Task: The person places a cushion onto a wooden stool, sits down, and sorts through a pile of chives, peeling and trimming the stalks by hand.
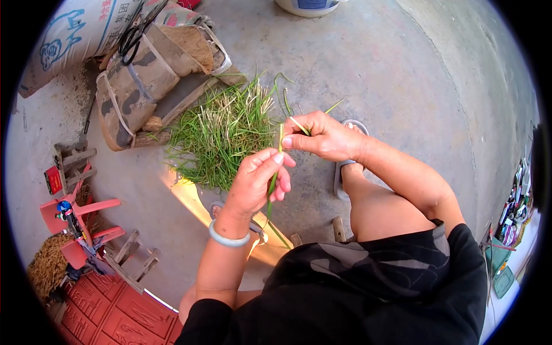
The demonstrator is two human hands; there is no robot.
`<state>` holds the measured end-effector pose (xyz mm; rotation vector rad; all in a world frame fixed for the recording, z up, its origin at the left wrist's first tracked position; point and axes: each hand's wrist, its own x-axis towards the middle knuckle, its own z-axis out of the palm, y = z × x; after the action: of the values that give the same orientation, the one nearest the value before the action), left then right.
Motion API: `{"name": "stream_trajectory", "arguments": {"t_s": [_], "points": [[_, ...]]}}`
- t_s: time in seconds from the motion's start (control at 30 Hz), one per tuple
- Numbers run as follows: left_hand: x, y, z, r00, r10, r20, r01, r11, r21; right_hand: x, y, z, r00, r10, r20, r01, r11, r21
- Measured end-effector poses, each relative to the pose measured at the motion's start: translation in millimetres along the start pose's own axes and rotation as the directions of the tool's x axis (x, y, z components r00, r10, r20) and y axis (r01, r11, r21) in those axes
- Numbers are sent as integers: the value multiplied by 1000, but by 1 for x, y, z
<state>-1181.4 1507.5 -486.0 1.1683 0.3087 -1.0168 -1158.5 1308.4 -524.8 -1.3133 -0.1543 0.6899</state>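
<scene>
My left hand (259, 179) pinches a long green chive-like stalk (272, 192) between thumb and fingers. Its pale end points up and its green leaf hangs below toward my lap. Close by on the right, my right hand (326, 137) is closed, its thumb and forefinger at the pale upper end of that stalk. A second stalk (298, 125) with a pale tip pokes out of my right hand, and a green leaf end shows behind the knuckles. Below and beyond both hands lies a loose heap of similar green stalks (221, 135) with pale ends, on the floor.
A camouflage-patterned padded seat (135, 86) on a wooden frame stands beyond the heap. Black-handled scissors (131, 43) lie on it, near a printed white sack (75, 40). Red chair parts (72, 253) are at left. A white bucket (307, 7) stands at the far edge.
</scene>
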Motion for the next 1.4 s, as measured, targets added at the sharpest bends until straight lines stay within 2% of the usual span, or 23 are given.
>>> {"name": "stream_trajectory", "arguments": {"t_s": [0.03,0.13,0.17,0.23,0.27,0.37,0.4,0.43,0.5,0.53,0.63,0.67,0.77,0.83,0.9,1.13,1.4], "points": [[0,-1,0,1000,-4,-1,4,1000,-24,0,0,1,1000,2,-20,-2,1000,-7],[0,0,-5,1000,-2,-11,1,993,-121,8,10,-10,959,151,-238,-185,975,-126],[2,0,-6,999,9,-38,-15,989,-144,11,9,-15,946,204,-251,-278,910,-307],[8,-3,-13,994,17,-104,-37,980,-194,15,7,-22,907,301,-293,-420,667,-616],[12,-6,-21,995,-3,-100,-18,976,-215,17,22,-26,915,275,-295,-403,601,-690],[22,-8,-26,991,9,-132,-38,974,-222,12,56,-26,963,-114,-245,-93,711,-697],[25,-7,-27,993,4,-114,-30,972,-231,11,46,-17,962,-119,-248,-76,751,-655],[26,-10,-26,995,3,-102,-28,970,-240,8,34,-11,976,53,-213,-153,861,-484],[35,-11,-23,998,25,-63,-40,968,-247,11,-10,1,940,337,-60,-342,932,-121],[38,-12,-20,998,56,-20,-59,969,-239,13,-11,3,944,322,67,-323,947,-8],[44,-16,-17,999,40,15,-36,976,-213,19,19,10,961,275,-21,-243,880,408],[42,-16,-11,1000,-4,-22,-1,973,-229,19,17,12,949,283,-142,-218,909,356],[39,-27,-6,997,-20,80,40,965,-258,24,14,-12,883,226,-411,-55,920,388],[34,-29,-8,991,-84,107,110,957,-268,25,9,-37,839,238,-489,11,891,453],[33,-40,-19,981,-103,165,149,942,-300,25,14,-59,809,219,-545,67,887,457],[24,-50,-21,979,-159,127,188,943,-274,17,10,-90,749,202,-631,118,896,427],[22,-52,-30,970,-181,161,219,941,-260,13,3,-109,707,174,-685,157,907,392]]}}
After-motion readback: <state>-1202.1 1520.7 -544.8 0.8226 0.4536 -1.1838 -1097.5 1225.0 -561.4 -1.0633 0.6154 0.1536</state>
